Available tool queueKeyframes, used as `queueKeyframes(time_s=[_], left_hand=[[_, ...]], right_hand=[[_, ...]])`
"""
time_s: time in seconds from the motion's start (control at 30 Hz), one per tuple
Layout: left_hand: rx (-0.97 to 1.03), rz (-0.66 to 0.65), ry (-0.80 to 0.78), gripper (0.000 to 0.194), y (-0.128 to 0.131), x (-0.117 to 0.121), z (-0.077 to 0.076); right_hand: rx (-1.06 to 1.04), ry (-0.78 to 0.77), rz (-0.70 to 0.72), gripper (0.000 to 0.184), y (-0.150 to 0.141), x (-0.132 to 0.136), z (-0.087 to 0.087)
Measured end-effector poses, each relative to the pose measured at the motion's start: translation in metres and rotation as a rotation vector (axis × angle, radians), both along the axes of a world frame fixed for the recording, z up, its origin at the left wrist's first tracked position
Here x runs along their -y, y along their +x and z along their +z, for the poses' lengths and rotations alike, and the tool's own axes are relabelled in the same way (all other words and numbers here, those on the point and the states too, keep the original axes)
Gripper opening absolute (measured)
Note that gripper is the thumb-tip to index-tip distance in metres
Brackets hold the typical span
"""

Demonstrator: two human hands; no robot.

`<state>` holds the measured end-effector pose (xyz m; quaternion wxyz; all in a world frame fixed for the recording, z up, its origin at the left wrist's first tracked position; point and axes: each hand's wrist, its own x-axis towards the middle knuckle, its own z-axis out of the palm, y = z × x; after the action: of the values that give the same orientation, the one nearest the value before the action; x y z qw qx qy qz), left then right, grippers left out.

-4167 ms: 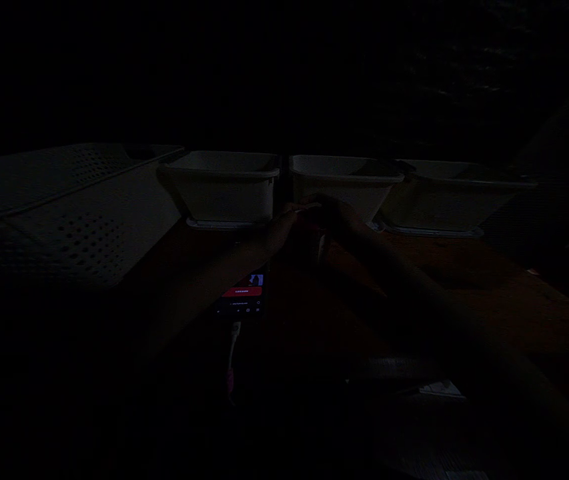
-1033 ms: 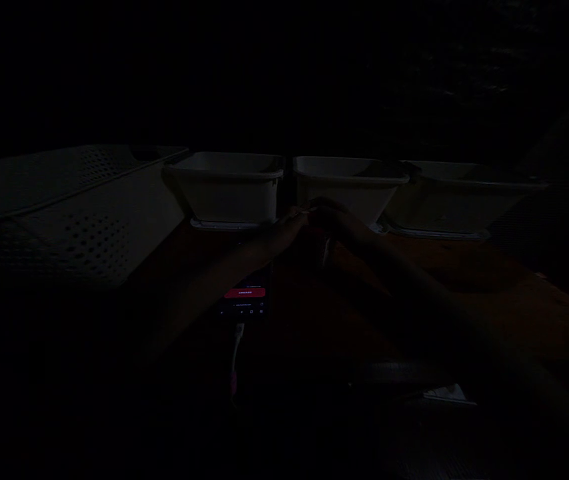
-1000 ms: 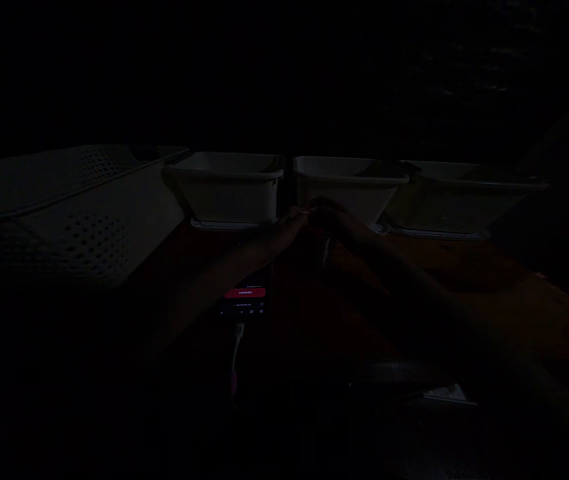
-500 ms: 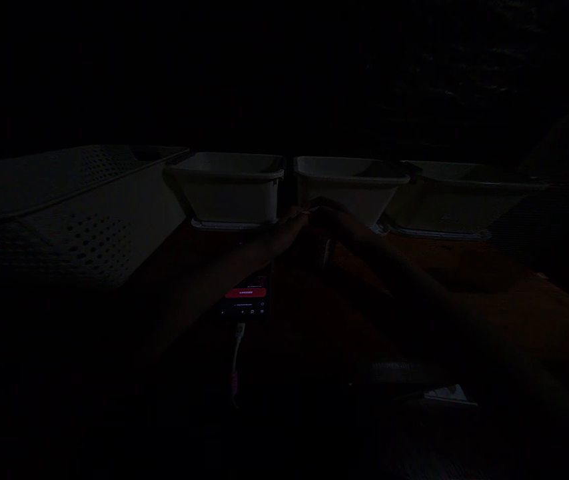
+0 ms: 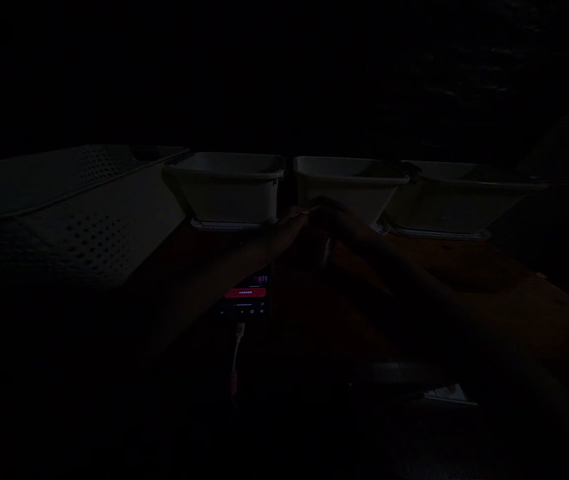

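The view is very dark. My left hand [image 5: 292, 222] and my right hand [image 5: 328, 215] come together in the middle, just in front of the pale bins. Their fingers are too dim to make out, and whether anything lies between them is hidden. Below my right hand stands a dark object with a faint shine [image 5: 325, 252], its kind unclear. Under my left forearm lies a phone [image 5: 245, 297] with a lit screen and a red button, partly covered by the arm. A white charging cable [image 5: 238, 333] runs from its lower end.
A pale left bin [image 5: 232, 197], a middle bin [image 5: 347, 190] and a right bin [image 5: 444, 203] line the back of the brown table [image 5: 464, 280]. At left stands a large perforated basket [image 5: 144, 207]. A small pale flat item [image 5: 449, 395] lies at the lower right.
The scene is slightly darker, and the picture on the phone screen differs a little. Both hands keep nearly the same position.
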<state>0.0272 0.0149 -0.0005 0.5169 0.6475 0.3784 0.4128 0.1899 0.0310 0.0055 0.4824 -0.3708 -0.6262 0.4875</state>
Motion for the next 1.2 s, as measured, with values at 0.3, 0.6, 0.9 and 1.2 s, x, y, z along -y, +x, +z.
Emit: queueKeyframes(time_s=[0.3, 0.6, 0.9, 1.2], left_hand=[[-0.072, -0.059, 0.189, 0.033, -0.003, 0.009, 0.004], [-0.019, -0.216, 0.252, 0.039, -0.004, 0.009, 0.006], [-0.01, -0.231, 0.358, 0.045, -0.005, 0.01, 0.014], [-0.072, -0.32, 0.46, 0.051, -0.015, 0.004, 0.018]], right_hand=[[0.175, 0.046, 0.054, 0.043, 0.019, 0.007, 0.02], [0.404, -0.162, 0.262, 0.04, 0.043, 0.01, 0.026], [0.24, -0.219, 0.354, 0.042, 0.052, 0.012, 0.023], [0.377, -0.054, 0.448, 0.049, 0.043, 0.013, 0.036]])
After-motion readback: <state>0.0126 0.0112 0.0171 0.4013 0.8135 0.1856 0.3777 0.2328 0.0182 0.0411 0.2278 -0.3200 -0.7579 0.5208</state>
